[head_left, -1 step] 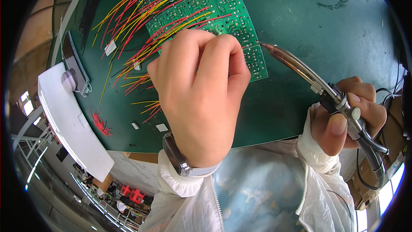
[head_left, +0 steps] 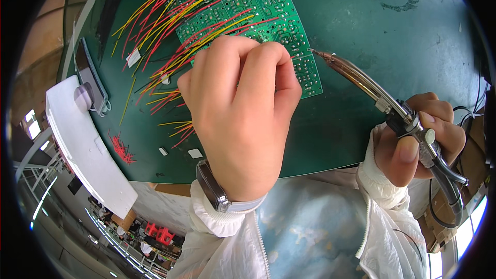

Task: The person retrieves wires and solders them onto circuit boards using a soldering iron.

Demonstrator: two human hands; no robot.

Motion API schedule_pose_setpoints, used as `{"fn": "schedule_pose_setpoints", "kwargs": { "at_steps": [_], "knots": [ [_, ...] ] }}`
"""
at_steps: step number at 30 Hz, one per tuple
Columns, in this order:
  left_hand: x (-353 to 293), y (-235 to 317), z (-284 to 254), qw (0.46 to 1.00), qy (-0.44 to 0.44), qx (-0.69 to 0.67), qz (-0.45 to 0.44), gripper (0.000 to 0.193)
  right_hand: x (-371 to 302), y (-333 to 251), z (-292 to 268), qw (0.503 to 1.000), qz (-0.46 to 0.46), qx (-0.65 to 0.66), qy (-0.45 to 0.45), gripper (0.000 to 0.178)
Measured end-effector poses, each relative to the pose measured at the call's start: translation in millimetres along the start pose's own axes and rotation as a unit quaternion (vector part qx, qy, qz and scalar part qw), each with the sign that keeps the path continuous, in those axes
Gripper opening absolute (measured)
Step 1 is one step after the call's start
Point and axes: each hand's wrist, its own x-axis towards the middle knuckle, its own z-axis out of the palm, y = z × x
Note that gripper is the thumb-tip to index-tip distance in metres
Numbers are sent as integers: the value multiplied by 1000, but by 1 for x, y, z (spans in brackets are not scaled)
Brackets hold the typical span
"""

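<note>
My left hand [head_left: 243, 98] is bent over a panel of green circuit boards [head_left: 274, 2], fingers curled in a pinch. A short red wire end [head_left: 293, 57] pokes out beside its fingers; the fingertips are hidden beneath the hand. My right hand [head_left: 418, 139] is wrapped round a soldering iron [head_left: 361, 82] with a thin tube along its shaft. The iron's tip is at the panel's right edge, a little to the right of my left fingers. Red and yellow wires [head_left: 170, 18] stretch leftward from the panel in rows.
A heap of short red wire bits [head_left: 121, 149] lies at the left on the green table mat [head_left: 351, 26]. Small white pieces [head_left: 195, 153] are scattered near it. A phone-like device [head_left: 92, 77] leans beside a white curved panel [head_left: 85, 139]. Black cables [head_left: 467, 116] hang at the right.
</note>
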Motion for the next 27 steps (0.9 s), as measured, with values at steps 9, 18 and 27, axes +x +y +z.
{"fn": "schedule_pose_setpoints", "kwargs": {
  "at_steps": [9, 18, 27],
  "knots": [
    [-1, 5, -7, 997, -16, 76, 3, 18, 2, 6, -6, 997, -50, -48, 17, 32],
    [-3, 9, -16, 998, -36, 57, -15, 18, 3, 4, -8, 999, -16, -23, 25, 32],
    [-17, 6, -31, 994, -44, -1, -99, 27, -1, 1, -9, 999, 6, -31, 20, 32]
  ]
}}
